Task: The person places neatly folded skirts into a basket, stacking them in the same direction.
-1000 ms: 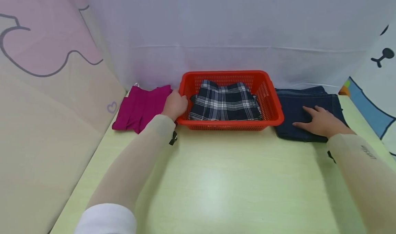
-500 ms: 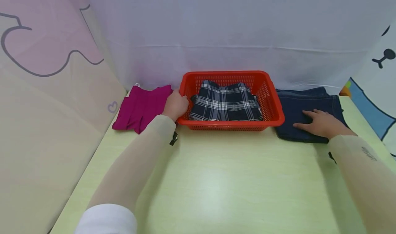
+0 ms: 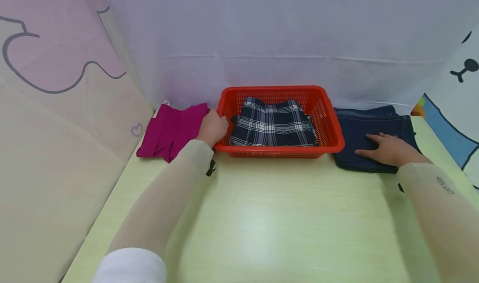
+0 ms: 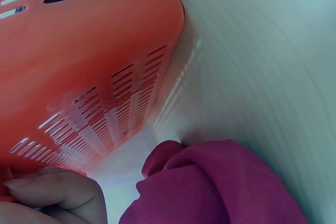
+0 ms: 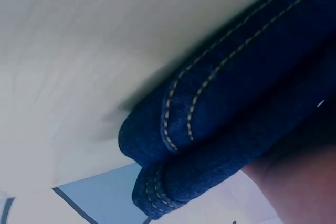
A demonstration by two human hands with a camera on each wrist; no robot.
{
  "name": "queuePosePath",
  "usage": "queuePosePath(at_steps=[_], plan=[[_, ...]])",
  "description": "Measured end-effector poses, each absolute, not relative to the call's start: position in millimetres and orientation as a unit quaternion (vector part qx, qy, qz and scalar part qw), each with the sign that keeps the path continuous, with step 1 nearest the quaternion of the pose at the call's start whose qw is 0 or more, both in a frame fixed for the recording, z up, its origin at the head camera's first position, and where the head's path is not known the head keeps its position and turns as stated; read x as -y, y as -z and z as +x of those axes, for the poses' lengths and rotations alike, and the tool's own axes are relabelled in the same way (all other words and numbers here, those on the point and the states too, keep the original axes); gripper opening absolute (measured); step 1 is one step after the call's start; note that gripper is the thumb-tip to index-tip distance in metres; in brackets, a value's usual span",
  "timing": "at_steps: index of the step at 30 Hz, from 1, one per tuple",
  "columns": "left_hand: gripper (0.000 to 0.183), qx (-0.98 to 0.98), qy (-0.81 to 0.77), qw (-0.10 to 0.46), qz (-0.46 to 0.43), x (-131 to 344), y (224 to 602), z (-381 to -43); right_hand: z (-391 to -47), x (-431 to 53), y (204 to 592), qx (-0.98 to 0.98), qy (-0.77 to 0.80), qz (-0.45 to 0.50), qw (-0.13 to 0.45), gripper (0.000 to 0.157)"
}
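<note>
Red basket [image 3: 277,149] is seen on bench [image 3: 262,208] w/ folded plaid cloth [image 3: 269,125] inside. Rim at L end is gripped by L hand [image 3: 213,128], fingers curled; magenta cloth [image 3: 174,129] is seen just beside, to L. Folded denim [image 3: 351,139], just R of basket, is touched on top by R hand [image 3: 393,150], fingers spread, nothing gripped. Double stitching [image 5: 179,100] is shown in R wrist view.

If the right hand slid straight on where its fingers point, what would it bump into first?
Probably the red basket, past the rest of the folded denim under the right hand, though relative heights are hard to judge.
</note>
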State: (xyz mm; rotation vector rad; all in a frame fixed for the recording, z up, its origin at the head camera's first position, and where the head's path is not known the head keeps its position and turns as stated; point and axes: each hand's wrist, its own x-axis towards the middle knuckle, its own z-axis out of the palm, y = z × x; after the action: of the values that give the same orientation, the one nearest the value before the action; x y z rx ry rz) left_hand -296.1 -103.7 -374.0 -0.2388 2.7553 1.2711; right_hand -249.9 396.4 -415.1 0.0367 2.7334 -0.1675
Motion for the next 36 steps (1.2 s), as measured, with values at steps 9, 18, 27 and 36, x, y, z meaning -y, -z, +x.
queuePosePath(at_steps=[9, 18, 27, 36], plan=[[0.043, -0.901, -0.424, 0.048, -0.078, 103, 375, -296, -239, -397, 413, -0.975, 0.08, 0.009, 0.205, 0.114], [0.046, -0.892, -0.438, 0.054, -0.097, 104, 375, -297, -221, -393, 413, -0.973, 0.107, 0.01, 0.206, 0.114], [0.048, -0.89, -0.442, 0.054, -0.094, 104, 375, -294, -199, -387, 413, -0.975, 0.111, 0.013, 0.192, 0.112], [0.047, -0.89, -0.444, 0.052, -0.093, 103, 376, -296, -181, -383, 411, -0.975, 0.104, 0.009, 0.195, 0.113]])
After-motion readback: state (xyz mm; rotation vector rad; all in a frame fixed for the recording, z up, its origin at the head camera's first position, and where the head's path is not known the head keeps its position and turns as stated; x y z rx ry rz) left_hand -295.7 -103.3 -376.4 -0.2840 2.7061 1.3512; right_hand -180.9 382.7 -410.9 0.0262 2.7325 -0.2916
